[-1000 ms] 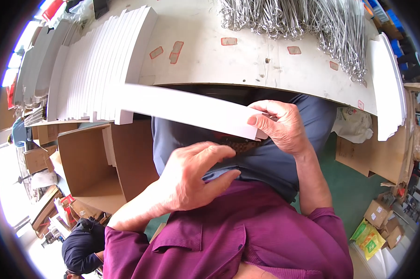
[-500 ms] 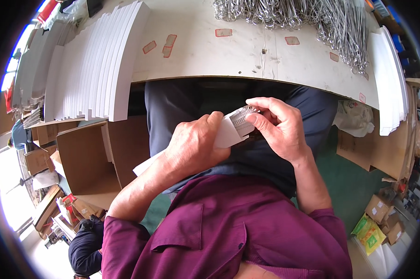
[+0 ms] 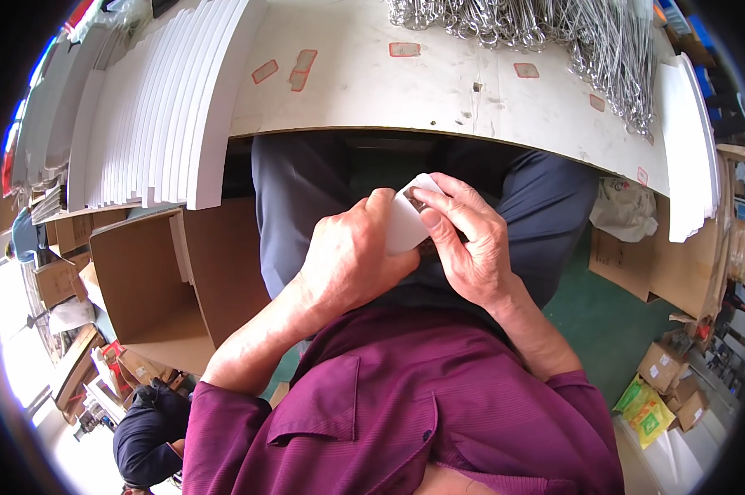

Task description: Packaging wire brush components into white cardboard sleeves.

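Both hands meet over my lap, below the table edge. My left hand [image 3: 352, 260] and my right hand [image 3: 467, 243] together grip a white card strip [image 3: 407, 216]; only its short end shows between the fingers, the remainder hidden under my left palm. A row of similar white strips [image 3: 162, 107] lies stacked on the table to my left. A heap of metal wire hooks [image 3: 570, 33] lies at the table's far right.
The white table [image 3: 405, 91] carries patches of tape. Another stack of white sheets [image 3: 686, 148] sits at its right end. An open brown carton [image 3: 150, 280] stands on the floor to my left. Small boxes [image 3: 669, 379] lie on the green floor at right. A person crouches lower left [image 3: 145, 429].
A second ago my right hand held the long strip out flat under the table edge. My left hand came up onto it, and now both hands clasp it close over my lap.
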`<move>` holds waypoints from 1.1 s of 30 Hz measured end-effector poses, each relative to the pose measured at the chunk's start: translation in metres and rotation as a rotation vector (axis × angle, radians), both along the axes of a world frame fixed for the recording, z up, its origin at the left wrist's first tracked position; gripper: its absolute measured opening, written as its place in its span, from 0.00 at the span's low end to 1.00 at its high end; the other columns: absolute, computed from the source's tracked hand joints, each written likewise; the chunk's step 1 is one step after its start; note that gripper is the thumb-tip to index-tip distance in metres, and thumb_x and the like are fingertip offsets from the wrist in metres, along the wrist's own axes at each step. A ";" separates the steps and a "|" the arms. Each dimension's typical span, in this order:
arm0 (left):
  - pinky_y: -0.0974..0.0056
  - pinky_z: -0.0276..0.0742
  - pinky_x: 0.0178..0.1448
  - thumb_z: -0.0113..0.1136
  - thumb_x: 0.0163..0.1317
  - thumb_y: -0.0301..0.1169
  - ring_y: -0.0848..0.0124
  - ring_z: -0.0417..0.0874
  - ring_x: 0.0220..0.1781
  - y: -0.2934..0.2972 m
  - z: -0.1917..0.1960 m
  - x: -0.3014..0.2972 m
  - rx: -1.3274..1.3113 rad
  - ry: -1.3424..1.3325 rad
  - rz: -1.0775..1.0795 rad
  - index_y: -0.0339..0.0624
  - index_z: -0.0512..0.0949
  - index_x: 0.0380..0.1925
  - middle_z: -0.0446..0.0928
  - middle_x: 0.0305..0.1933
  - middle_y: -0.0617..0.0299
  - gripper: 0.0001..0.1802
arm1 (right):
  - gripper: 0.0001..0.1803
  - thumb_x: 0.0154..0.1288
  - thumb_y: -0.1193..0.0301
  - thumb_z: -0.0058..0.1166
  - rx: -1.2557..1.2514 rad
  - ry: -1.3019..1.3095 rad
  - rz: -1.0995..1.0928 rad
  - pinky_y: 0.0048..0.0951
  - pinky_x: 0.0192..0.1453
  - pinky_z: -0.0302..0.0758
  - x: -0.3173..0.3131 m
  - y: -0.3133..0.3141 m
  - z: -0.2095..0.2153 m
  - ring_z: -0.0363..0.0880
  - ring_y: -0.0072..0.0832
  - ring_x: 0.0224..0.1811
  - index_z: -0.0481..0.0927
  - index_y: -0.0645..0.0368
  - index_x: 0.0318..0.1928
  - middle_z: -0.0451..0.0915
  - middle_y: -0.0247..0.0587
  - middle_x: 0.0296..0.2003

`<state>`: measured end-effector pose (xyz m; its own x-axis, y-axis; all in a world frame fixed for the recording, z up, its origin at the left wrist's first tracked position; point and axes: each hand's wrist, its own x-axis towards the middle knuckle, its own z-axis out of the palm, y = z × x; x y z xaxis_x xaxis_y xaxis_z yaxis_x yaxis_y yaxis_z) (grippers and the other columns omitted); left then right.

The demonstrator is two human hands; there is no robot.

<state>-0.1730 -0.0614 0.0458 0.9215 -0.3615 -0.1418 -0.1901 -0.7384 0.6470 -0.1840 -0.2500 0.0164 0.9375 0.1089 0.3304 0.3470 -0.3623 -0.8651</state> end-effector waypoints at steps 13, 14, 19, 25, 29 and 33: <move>0.50 0.87 0.47 0.81 0.52 0.35 0.45 0.90 0.43 0.000 0.004 -0.004 -0.152 0.101 0.177 0.40 0.68 0.63 0.85 0.42 0.44 0.41 | 0.12 0.76 0.80 0.56 0.259 0.451 0.333 0.29 0.50 0.84 -0.006 -0.017 0.015 0.89 0.34 0.48 0.85 0.68 0.56 0.87 0.52 0.53; 0.51 0.87 0.48 0.81 0.52 0.35 0.46 0.90 0.43 0.000 0.004 -0.004 -0.154 0.138 0.196 0.40 0.68 0.62 0.85 0.41 0.45 0.41 | 0.12 0.75 0.80 0.57 0.196 0.422 0.318 0.29 0.48 0.85 -0.008 -0.013 0.015 0.90 0.32 0.45 0.85 0.68 0.55 0.88 0.50 0.48; 0.52 0.87 0.47 0.81 0.51 0.35 0.50 0.90 0.42 -0.001 0.006 -0.013 -0.188 0.102 0.230 0.40 0.68 0.59 0.84 0.41 0.48 0.39 | 0.10 0.76 0.80 0.58 0.234 0.460 0.296 0.27 0.46 0.86 -0.010 -0.011 0.012 0.89 0.25 0.39 0.85 0.67 0.54 0.91 0.45 0.40; 0.55 0.88 0.46 0.81 0.52 0.33 0.55 0.91 0.42 0.000 0.006 -0.016 -0.216 0.058 0.223 0.40 0.69 0.55 0.84 0.43 0.48 0.35 | 0.10 0.77 0.77 0.60 0.438 0.581 0.189 0.24 0.45 0.85 -0.013 0.000 0.017 0.87 0.20 0.37 0.85 0.66 0.54 0.89 0.40 0.37; 0.53 0.88 0.45 0.83 0.51 0.36 0.52 0.91 0.42 0.001 0.005 -0.016 -0.266 0.053 0.249 0.39 0.69 0.54 0.85 0.42 0.45 0.36 | 0.09 0.77 0.75 0.62 0.619 0.700 0.147 0.23 0.43 0.83 -0.016 0.003 0.012 0.86 0.18 0.36 0.84 0.66 0.51 0.89 0.38 0.37; 0.49 0.88 0.43 0.82 0.53 0.37 0.45 0.90 0.40 -0.001 0.003 -0.019 -0.284 0.032 0.231 0.39 0.67 0.54 0.85 0.41 0.42 0.37 | 0.07 0.77 0.75 0.62 0.496 0.671 0.184 0.22 0.40 0.82 -0.019 0.000 0.006 0.85 0.17 0.35 0.85 0.65 0.49 0.89 0.37 0.36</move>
<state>-0.1919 -0.0620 0.0488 0.9801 -0.1737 -0.0955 -0.0160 -0.5494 0.8354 -0.2034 -0.2497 0.0220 0.9335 0.2678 -0.2385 -0.2790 0.1245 -0.9522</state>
